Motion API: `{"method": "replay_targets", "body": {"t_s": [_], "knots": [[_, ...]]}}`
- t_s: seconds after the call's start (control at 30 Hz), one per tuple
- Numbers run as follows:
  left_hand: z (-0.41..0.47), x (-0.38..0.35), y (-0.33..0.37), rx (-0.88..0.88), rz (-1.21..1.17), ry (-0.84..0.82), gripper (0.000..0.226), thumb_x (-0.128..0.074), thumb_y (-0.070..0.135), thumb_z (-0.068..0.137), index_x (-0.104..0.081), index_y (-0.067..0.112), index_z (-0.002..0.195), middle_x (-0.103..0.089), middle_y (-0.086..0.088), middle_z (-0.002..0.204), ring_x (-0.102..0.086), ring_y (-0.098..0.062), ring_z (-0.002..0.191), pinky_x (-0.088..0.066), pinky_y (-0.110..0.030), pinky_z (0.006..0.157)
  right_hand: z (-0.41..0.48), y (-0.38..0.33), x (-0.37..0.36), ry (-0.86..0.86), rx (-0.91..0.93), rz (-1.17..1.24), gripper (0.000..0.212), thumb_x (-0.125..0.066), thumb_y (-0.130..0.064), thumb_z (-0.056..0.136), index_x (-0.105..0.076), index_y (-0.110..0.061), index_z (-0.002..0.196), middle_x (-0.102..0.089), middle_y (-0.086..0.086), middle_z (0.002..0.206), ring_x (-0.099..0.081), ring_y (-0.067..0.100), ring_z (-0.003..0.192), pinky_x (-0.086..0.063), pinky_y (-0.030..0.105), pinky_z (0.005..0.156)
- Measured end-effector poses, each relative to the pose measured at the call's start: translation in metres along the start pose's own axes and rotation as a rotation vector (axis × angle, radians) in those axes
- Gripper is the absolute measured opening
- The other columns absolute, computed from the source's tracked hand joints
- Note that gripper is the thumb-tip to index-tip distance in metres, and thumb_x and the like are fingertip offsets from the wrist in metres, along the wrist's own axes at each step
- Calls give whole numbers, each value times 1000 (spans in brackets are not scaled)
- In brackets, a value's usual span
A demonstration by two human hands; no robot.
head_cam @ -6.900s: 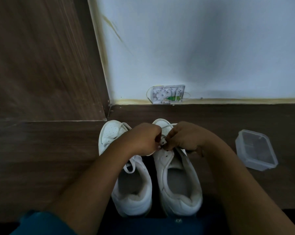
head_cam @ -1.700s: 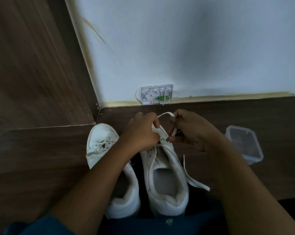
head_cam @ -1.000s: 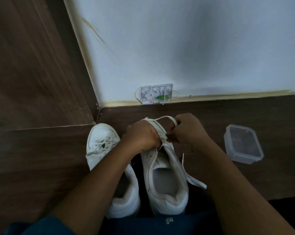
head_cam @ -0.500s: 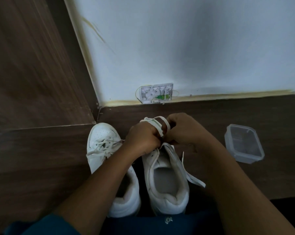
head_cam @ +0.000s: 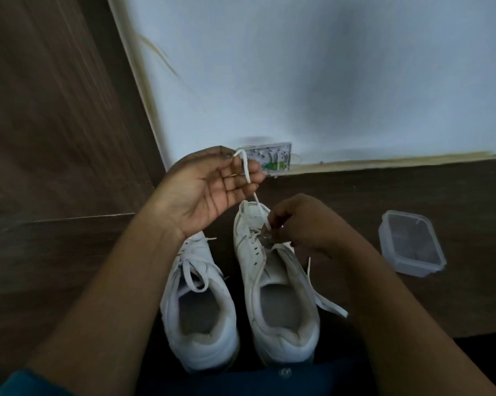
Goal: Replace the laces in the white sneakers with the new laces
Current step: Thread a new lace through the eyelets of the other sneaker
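You are looking down at a dark wood floor [head_cam: 355, 201] that meets a white wall [head_cam: 326, 67]. A small open wall box [head_cam: 272, 158] with wires sits at the foot of the wall. A brown wooden panel [head_cam: 47, 110] stands on the left.

Two white sneakers stand side by side, toes toward the wall. The left sneaker [head_cam: 201, 315] has a loose lace in it. Your left hand [head_cam: 209, 184] is lifted, palm up, and its thumb and fingers pinch a white lace [head_cam: 246, 170]. That lace runs down to the toe end of the right sneaker [head_cam: 275, 284]. Your right hand [head_cam: 301, 224] is curled tight and pinches the same lace by the shoe's holes. The lace's other end lies on the floor beside that shoe. A clear plastic box [head_cam: 411, 244] sits on the floor to the right, apart from the shoes.
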State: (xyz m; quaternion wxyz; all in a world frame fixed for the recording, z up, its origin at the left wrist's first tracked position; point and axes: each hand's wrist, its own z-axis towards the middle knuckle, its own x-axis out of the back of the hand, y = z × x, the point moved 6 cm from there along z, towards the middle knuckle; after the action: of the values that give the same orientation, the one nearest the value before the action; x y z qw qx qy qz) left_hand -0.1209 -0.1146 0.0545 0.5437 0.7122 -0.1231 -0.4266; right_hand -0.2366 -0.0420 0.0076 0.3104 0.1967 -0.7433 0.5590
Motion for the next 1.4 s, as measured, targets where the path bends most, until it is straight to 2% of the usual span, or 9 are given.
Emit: {"method": "replay_targets", "body": {"t_s": [0.13,0.3,0.4,0.57,0.7,0.83,0.97,1.07,1.4], "knots": [[6,5,-14,0,64,33,6,-52,8,83,-57,11,82,-67,-9,79,-66,-21,72,-55,-29,62,-7,-16,10,148,118,308,18,-67,4,79,-69,-13,74,-67,5,70,-61,5,54,-52,17,54],[3,4,-53,241,722,-123,20,-55,-1,87,-63,15,95,-55,1,65,-48,-9,56,-38,-23,52,-22,-36,32,191,340,1184,11,-64,2,62,-69,-8,66,-61,9,61,-56,11,47,-49,18,47],[-1,-5,-58,219,819,-242,21,-51,14,95,-67,13,81,-57,2,60,-49,-8,51,-36,-22,51,-19,-29,30,199,289,1015,11,-66,-1,66,-67,-5,76,-62,12,70,-58,10,52,-51,17,51],[5,-9,-23,19,249,-152,35,-46,20,87,-59,18,55,-53,-3,54,-48,-12,49,-41,-20,48,-11,-5,29,180,111,440,17,-68,2,78,-68,-12,87,-69,3,80,-63,9,63,-49,18,55],[6,-8,-10,-58,60,-215,35,-45,23,87,-58,17,55,-52,-3,56,-48,-13,53,-43,-20,50,-7,-2,8,8,54,146,18,-69,-5,82,-67,-19,71,-67,1,70,-65,10,62,-53,19,61],[5,-7,-12,-70,15,-214,30,-44,23,91,-66,16,72,-56,-3,61,-51,-13,55,-44,-22,53,-5,-1,15,66,39,234,21,-64,5,82,-67,-13,71,-67,8,72,-66,18,65,-59,29,66],[17,19,-37,34,786,14,15,-54,11,92,-62,21,99,-60,0,72,-55,-13,62,-47,-32,60,-8,2,18,5,-48,230,9,-63,7,82,-68,0,77,-67,11,70,-63,15,61,-55,24,57],[18,16,-59,80,1353,-107,25,-63,19,87,-63,23,112,-59,7,82,-56,-8,71,-43,-25,69,-8,7,19,-14,-119,74,14,-65,-1,80,-65,11,86,-64,15,68,-58,19,56,-54,36,61],[14,0,-62,-68,1492,-16,10,-66,20,82,-67,15,91,-51,11,74,-50,-6,76,-31,-16,56,-12,-23,7,-100,-26,462,19,-59,-6,88,-65,-2,71,-63,9,63,-58,11,51,-49,15,46]]}}
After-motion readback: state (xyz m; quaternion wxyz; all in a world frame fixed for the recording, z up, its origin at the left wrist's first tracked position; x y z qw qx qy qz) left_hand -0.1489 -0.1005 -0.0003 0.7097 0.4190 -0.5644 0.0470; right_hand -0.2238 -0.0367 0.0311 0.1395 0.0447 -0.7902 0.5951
